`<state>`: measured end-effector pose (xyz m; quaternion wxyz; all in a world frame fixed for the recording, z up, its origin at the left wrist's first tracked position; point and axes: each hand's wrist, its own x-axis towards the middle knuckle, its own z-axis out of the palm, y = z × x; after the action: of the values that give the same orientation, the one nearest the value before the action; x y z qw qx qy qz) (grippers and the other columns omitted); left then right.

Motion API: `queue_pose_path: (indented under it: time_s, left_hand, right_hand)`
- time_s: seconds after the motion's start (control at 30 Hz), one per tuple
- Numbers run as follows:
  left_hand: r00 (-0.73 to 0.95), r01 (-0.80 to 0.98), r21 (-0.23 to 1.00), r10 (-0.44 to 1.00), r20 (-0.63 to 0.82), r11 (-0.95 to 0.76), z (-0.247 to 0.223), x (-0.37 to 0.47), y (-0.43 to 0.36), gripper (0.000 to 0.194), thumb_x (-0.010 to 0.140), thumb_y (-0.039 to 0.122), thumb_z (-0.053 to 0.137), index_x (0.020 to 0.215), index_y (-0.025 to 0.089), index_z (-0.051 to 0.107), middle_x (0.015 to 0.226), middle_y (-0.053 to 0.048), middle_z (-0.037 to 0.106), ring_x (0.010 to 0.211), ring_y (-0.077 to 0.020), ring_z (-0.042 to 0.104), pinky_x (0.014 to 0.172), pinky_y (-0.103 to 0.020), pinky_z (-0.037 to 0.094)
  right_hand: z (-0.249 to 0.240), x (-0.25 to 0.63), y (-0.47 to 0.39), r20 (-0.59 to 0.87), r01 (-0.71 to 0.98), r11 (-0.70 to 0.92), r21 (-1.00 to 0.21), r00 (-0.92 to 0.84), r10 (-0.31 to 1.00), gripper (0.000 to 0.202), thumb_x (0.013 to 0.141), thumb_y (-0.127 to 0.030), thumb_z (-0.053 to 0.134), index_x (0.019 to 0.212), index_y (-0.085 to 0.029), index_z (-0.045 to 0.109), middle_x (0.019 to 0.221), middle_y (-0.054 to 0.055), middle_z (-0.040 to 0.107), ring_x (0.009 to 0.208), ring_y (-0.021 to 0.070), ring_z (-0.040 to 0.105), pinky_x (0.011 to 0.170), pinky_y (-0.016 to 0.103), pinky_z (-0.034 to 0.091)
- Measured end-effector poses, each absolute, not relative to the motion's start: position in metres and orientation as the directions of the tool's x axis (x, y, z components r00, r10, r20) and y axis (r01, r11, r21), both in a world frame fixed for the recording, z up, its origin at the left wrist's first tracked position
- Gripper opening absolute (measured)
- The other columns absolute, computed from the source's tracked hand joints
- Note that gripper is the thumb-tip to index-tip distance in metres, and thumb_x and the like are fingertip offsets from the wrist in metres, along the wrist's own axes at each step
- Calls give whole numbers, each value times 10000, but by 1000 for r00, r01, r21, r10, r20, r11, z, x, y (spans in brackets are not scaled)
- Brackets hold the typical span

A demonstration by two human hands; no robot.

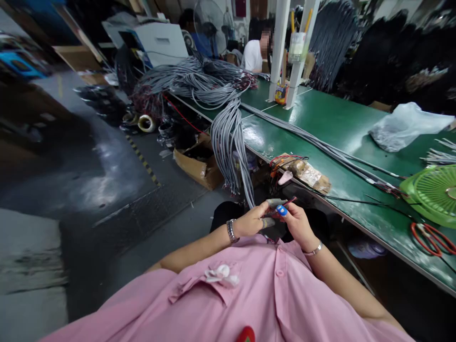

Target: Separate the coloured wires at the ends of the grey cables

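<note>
Taking the wearer's hands as the clock's centre: the left hand [252, 220], with a metal watch [232, 231] at its wrist, and the right hand [298, 223], with a blue-wrapped thumb, meet above the lap, both grasping thin dark-red wires [292, 199] whose tips poke out towards one o'clock. A green desk [331, 118] runs from eleven to four o'clock. At eleven, grey cables [230, 137] spill over its edge. A cardboard box [201, 168] sits on the floor at ten. A tape-wrapped block [309, 175] lies at one, a clear plastic bag [404, 124] at two, and a green fan [443, 192] at three. Near twelve, well apart, is a person in white [252, 56].
</note>
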<state>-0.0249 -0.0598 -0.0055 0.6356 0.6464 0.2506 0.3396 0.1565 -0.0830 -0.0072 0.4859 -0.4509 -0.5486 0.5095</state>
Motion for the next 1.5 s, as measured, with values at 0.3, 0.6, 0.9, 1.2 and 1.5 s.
queue_pose_path:
  time_s: [0.3,0.6,0.9,1.2,1.5]
  left_hand:
    - [528,-110,993,845,86,-32,21,-34,-44,364,865,374,642,1164,167,641,1150,-114,671,1063,-230,618,954,-361,464]
    - [585,116,993,808,-74,6,14,-33,-43,379,895,509,543,924,138,610,628,-23,642,518,-105,580,513,-211,420]
    - [602,73,988,784,-152,136,22,-23,-35,316,842,443,632,920,154,533,819,-63,690,577,-131,669,452,-186,456]
    - [554,57,977,808,-200,204,20,-14,-32,345,811,468,659,820,133,577,651,-43,681,472,-117,628,415,-179,405]
    - [358,-152,931,897,-262,332,20,-13,-28,416,712,509,732,750,119,595,640,-47,679,439,-113,615,352,-179,303]
  right_hand:
    - [3,159,-64,22,146,74,-987,-328,944,318,860,-490,613,813,-180,668,707,17,632,582,131,559,552,270,477]
    - [20,162,-55,-75,-89,-93,-992,-190,979,268,753,-431,745,822,-185,661,715,7,652,602,114,584,541,232,486]
    - [30,169,-53,-49,-25,-54,-998,-175,983,276,746,-439,742,801,-177,675,676,-1,626,586,112,529,528,238,439]
    - [35,158,-44,-66,-12,-68,-998,-121,990,275,753,-438,735,774,-177,651,662,-8,603,583,111,498,531,241,409]
    - [18,158,-45,-141,-117,-143,-983,-25,990,326,705,-481,768,748,-191,624,606,-33,549,545,109,473,499,238,397]
